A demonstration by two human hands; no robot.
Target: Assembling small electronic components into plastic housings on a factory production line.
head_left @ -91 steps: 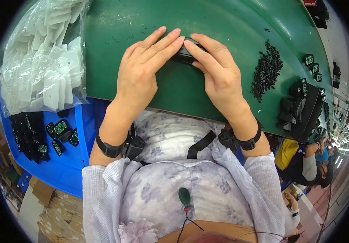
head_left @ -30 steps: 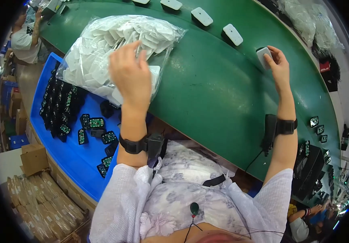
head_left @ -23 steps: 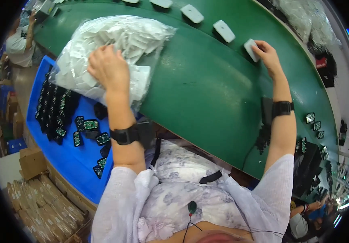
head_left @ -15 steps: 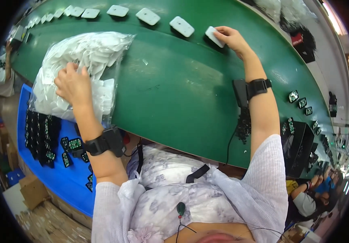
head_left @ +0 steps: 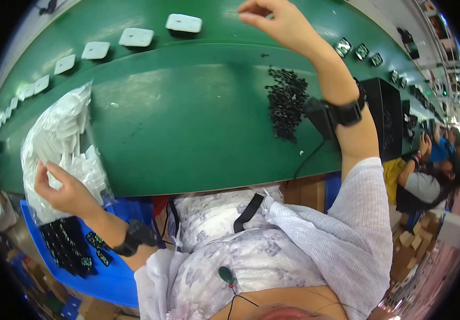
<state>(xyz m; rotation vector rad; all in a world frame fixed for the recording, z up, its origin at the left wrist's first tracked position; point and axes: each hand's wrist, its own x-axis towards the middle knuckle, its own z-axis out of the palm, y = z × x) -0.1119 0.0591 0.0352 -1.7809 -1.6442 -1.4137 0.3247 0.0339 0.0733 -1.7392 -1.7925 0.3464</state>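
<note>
Our left hand (head_left: 62,189) has its fingers gripping the plastic bag (head_left: 59,144) of white parts; our right hand (head_left: 280,21) hovers, fingers loose, over the green desk (head_left: 187,122).

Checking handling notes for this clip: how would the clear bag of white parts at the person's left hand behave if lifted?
The clear plastic bag looks thin and crinkled, so probably floppy and sagging. Its loose white pieces would likely shift. The left hand grips its edge, and the film may be slippery.
</note>
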